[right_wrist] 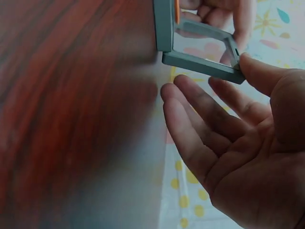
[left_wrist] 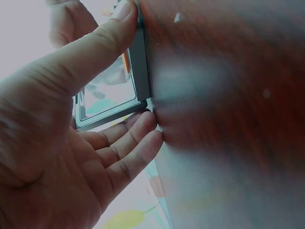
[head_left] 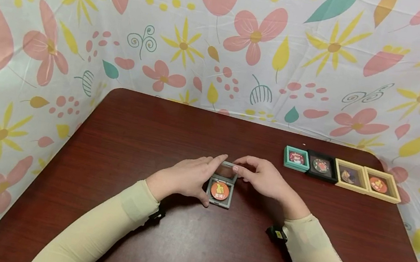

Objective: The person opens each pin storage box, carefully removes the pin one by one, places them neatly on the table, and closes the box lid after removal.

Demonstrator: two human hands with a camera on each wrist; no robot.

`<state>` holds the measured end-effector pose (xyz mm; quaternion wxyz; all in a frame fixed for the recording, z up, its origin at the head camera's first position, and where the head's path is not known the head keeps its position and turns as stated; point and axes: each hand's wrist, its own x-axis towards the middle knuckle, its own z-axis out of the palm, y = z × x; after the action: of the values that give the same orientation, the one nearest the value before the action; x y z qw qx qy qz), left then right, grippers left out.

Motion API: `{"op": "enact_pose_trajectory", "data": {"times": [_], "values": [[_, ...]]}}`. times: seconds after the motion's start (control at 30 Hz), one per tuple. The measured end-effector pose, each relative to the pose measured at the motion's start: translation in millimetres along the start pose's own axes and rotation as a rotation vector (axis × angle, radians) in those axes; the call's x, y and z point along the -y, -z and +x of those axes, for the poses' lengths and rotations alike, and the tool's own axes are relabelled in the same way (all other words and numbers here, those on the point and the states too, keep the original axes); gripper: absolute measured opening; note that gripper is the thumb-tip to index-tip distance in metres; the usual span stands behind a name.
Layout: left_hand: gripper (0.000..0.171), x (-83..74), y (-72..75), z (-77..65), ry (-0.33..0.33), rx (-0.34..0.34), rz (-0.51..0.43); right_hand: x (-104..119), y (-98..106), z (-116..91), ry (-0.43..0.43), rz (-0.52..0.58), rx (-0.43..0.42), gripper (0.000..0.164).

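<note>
A small grey hinged display case (head_left: 218, 204) lies on the table with its lid (head_left: 227, 171) raised at the far side. In its base sits a round orange badge (head_left: 220, 191) with a yellow thumbs-up. My left hand (head_left: 187, 176) holds the case from the left, thumb at the near corner of the base and fingers reaching to the lid. At the right, my right hand (head_left: 262, 177) pinches the lid's edge, with the thumb on its corner in the right wrist view. The lid's clear window (right_wrist: 205, 45) shows there too.
A row of small framed badges stands at the back right: a teal case (head_left: 296, 166), a black case (head_left: 320, 174) and two yellow cases (head_left: 380, 195). Dark red wooden table (head_left: 151, 130) lies under everything. Floral cloth (head_left: 203, 74) hangs behind and at the left.
</note>
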<state>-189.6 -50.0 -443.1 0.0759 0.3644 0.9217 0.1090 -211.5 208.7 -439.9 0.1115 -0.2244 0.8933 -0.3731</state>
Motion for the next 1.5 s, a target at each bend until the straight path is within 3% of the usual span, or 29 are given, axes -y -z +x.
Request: {"op": "enact_pose_trajectory", "data": {"times": [0.13,0.27,0.53,0.97,1.3,1.5], "values": [[0.143,-0.5,0.2,0.0,-0.001,0.002,0.000,-0.3,1.2,-6.0,0.095,-0.127,-0.035,0.050],[0.143,-0.5,0.2,0.6,-0.005,-0.002,-0.003,1.4,3.3,-16.8,0.211,-0.174,-0.032,0.062],[0.143,0.9,0.7,0.5,-0.005,-0.018,-0.004,6.2,-1.4,-35.3,0.309,-0.282,-0.019,0.085],[0.142,0.8,-0.6,-0.5,0.001,-0.001,-0.003,14.8,-20.4,-39.4,0.250,-0.432,-0.041,0.108],[0.143,0.8,0.2,-1.3,-0.013,-0.004,0.016,14.2,-26.5,-38.6,0.241,-0.512,-0.077,0.108],[0.143,2.1,7.0,-4.4,-0.012,-0.003,-0.027,14.0,-27.1,-38.5,0.238,-0.523,-0.079,0.109]]}}
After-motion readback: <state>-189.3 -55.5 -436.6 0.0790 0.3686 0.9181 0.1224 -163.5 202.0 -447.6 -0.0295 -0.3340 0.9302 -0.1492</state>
